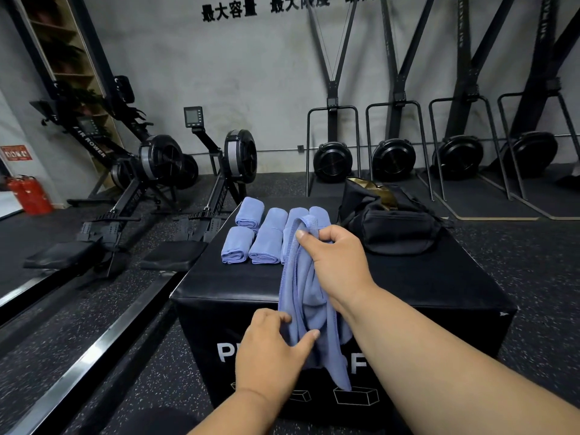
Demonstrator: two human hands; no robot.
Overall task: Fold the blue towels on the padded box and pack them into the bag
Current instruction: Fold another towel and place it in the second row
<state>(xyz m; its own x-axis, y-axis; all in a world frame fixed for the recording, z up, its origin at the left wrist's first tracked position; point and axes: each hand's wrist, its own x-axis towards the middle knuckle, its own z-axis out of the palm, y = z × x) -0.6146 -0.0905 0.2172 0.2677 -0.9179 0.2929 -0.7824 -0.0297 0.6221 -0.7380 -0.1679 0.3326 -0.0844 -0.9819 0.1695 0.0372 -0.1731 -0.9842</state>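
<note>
A loose blue towel (309,296) hangs in the air over the front of the black padded box (423,287). My right hand (337,259) grips its top edge, fingers curled round the cloth. My left hand (271,350) pinches the towel's lower part between thumb and fingers. Several folded blue towels (255,235) lie in rows at the box's far left. A black bag (392,224) sits at the box's far right, open at the top, with a gold lining showing.
Two black rowing machines (150,183) stand on the floor to the left of the box. Ski machines (395,158) line the back wall. Red fire extinguishers (29,194) stand at the far left. Dark speckled floor surrounds the box.
</note>
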